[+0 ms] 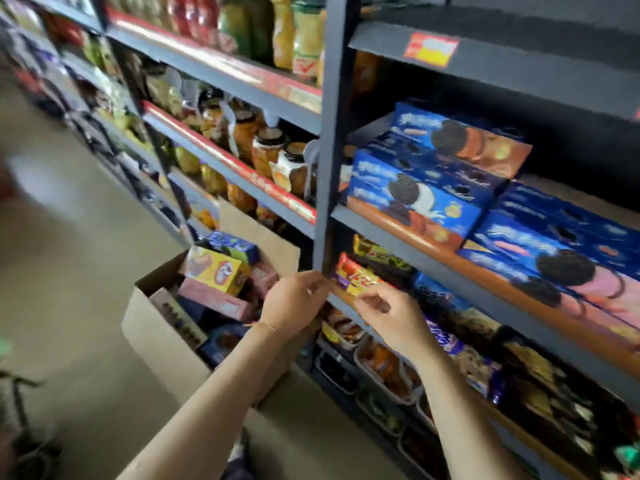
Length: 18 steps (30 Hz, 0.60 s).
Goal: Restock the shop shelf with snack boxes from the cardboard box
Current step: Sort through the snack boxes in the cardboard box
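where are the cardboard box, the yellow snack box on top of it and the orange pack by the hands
cardboard box (157, 336): head view, bare front wall
yellow snack box (214, 270): head view, its yellow side face
orange pack (356, 277): head view, its front end on the shelf

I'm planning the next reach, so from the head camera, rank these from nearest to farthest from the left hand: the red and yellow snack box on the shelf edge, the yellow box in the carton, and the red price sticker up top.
From the left hand:
1. Red and yellow snack box, just right, on the shelf edge.
2. Yellow box, left, in the carton.
3. Red price sticker, far above.
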Motion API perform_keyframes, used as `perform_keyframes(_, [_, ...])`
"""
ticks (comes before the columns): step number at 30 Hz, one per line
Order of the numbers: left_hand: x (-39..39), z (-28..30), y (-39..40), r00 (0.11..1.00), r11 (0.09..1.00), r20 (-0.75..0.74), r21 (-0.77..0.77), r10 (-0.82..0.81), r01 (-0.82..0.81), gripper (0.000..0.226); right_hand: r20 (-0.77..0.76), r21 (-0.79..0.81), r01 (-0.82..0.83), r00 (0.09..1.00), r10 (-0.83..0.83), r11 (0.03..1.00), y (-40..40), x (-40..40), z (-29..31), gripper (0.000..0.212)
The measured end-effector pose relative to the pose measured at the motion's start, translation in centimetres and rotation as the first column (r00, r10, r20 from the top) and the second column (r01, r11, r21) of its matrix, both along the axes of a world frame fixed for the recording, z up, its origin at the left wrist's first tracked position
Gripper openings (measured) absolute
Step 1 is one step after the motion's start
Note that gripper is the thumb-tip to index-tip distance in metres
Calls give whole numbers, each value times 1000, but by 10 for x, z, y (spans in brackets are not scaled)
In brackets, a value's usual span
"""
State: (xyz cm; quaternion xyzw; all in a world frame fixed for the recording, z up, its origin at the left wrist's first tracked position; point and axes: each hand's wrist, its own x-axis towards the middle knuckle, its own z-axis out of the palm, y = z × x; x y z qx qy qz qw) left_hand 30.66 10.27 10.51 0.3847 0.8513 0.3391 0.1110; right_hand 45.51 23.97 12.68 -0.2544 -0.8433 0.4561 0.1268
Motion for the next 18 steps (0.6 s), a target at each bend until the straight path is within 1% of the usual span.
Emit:
perform_keyframes(3, [-63,-48,-52,978,989,177,-122,108,-87,28,168,-77,-106,979,118,991,-36,-79,-50,8])
perform_keyframes(5, [-105,-78,-80,928,972,308,-165,210,-165,26,286,-137,-160,938,194,977,-57,-129,-82,6])
perform_keyframes(7, [-147,-109,-106,880,951,378,-218,288,-218,24,364,-193,-169,903,230,967,-77,-178,-109,3])
perform_keyframes(8, [-167,-123,-118,868,942,383,-236,315,-237,23,396,-197,-166,888,233,966,-86,-200,-122,4])
perform_keyframes(10, [-203,-151,-138,847,925,398,-286,352,-250,22,435,-199,-130,877,207,971,-101,-245,-147,14])
perform_keyframes(13, [-248,-183,-154,813,911,439,-326,382,-252,25,491,-191,-29,863,121,981,-113,-306,-175,32])
perform_keyframes(16, [-288,-209,-150,813,917,443,-300,378,-263,29,463,-136,80,886,-8,987,-105,-362,-198,53])
perform_keyframes(18, [-309,-221,-138,809,935,479,-264,339,-235,43,438,-100,173,892,-112,980,-79,-393,-233,66])
